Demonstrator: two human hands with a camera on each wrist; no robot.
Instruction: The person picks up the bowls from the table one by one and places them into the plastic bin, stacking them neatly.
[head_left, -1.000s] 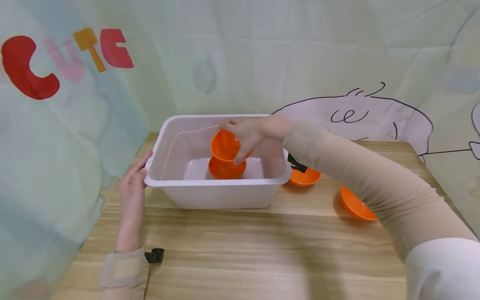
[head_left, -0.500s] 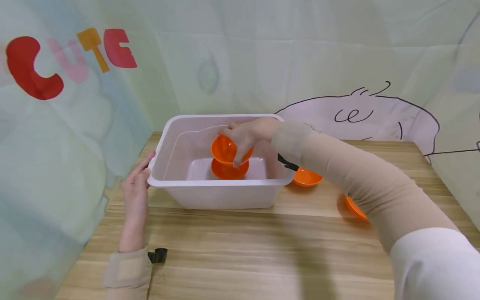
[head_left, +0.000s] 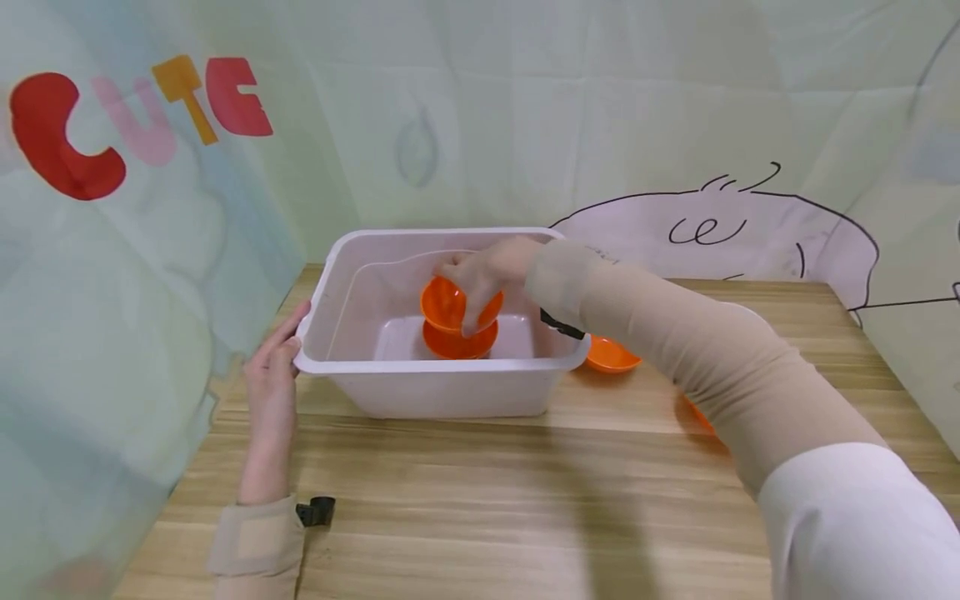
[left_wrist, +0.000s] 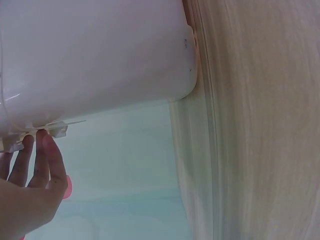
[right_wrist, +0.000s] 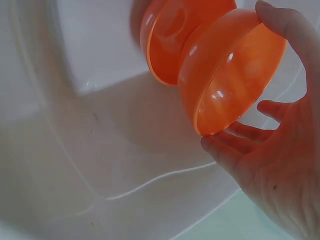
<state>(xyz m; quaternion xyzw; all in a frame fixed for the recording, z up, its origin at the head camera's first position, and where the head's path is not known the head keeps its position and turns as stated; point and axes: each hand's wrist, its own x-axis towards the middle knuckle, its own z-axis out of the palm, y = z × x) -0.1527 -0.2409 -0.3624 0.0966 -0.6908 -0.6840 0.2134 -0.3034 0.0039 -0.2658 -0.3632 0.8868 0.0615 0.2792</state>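
Note:
A white plastic tub [head_left: 442, 392] stands on the wooden table. My left hand [head_left: 272, 375] grips its left end at the rim; in the left wrist view, the fingers [left_wrist: 42, 160] reach under the lip. Inside the tub, my right hand [head_left: 483, 275] holds an orange bowl [right_wrist: 225, 70] by its rim, thumb on one side and fingers on the opposite side. That bowl tilts just above a second orange bowl [right_wrist: 167, 45] on the tub's floor. The two appear to touch or nearly touch.
To the right of the tub, another orange bowl [head_left: 611, 355] rests on the table [head_left: 465, 492]. Farther right, one more orange bowl [head_left: 701, 417] is mostly hidden by the right sleeve. A printed cloth [head_left: 480, 125] hangs behind and to the left.
The right hand has lowered the held bowl slightly toward the lower one. Its sleeve now covers more of the far-right bowl. The left hand stays on the tub.

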